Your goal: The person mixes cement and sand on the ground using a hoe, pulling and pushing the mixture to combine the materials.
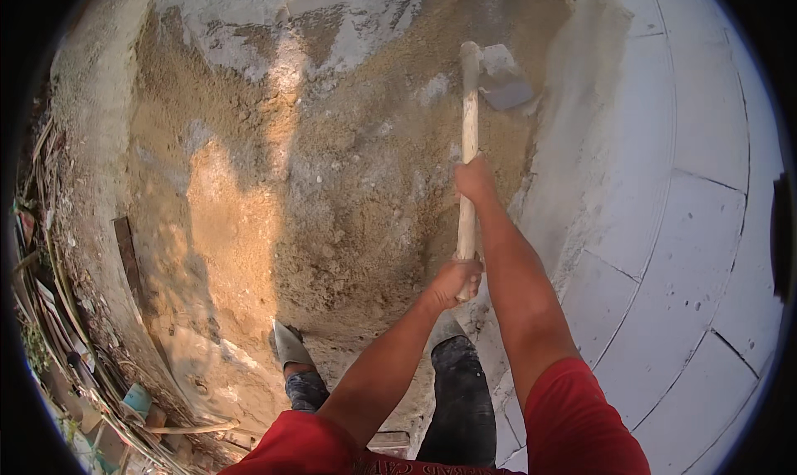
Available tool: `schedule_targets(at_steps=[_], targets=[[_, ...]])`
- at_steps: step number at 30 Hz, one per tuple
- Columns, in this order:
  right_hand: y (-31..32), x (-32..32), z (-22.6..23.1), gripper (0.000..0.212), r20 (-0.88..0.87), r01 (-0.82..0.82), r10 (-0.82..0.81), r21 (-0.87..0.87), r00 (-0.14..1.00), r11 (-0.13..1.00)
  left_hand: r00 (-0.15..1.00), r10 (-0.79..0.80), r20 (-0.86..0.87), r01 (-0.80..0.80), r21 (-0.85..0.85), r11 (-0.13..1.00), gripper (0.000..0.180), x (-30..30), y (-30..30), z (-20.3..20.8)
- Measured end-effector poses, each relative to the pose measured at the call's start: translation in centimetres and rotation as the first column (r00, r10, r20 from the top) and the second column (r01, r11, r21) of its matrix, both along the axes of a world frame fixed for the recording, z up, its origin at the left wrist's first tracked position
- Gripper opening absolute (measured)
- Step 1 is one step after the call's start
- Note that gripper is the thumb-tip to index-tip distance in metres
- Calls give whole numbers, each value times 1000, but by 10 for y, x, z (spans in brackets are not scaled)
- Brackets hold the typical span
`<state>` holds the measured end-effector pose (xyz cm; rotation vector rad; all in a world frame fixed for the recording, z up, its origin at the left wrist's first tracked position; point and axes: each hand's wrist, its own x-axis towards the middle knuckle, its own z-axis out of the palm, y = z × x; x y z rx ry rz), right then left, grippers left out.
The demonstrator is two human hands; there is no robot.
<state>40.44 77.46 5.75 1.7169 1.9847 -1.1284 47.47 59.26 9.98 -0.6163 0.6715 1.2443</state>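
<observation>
**Both Hands on the Hoe in the Sand Heap**

The person stood at the near edge of a broad sand heap (332, 185), looking straight down. Both hands were closed around the pale wooden handle (469, 135) of a hoe. The right hand (475, 179) gripped the shaft about halfway along, the arm stretched out nearly straight. The left hand (457, 280) was wrapped round the near end of the handle, close to the body, with the forearm coming up from the lower edge. Red sleeves covered both upper arms.

The handle ran almost straight away from the person, and the grey blade (504, 78) at its far end lay on the sand near the heap's right margin, tilted to the right of the shaft. Patches of grey powder (249, 27) streaked the far part of the heap, mixed unevenly with the brown sand.

Two pointed grey shoes showed below the hands: the left shoe (290, 344) rested on the heap's near edge, the right shoe (444, 326) was partly hidden under the left hand. To the right lay pale paving slabs (697, 143), dusted with sand along their edge. A tangle of sticks and rubbish (58, 309) lined the left rim.
</observation>
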Motion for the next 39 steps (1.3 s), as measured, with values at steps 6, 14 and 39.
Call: schedule_targets(at_steps=[6,14,39], targets=[[-111,42,-28,31,159,181,-143,-257,977,949,989,-14,148,39,-169,985,12,22,-116,4],[-290,21,42,14,8,525,-603,-501,798,688,939,-340,-59,324,-189,927,12,-95,-296,130],[-278,203,286,32,-338,-85,-127,-549,933,832,650,-507,-565,295,-427,855,33,-6,-471,444]])
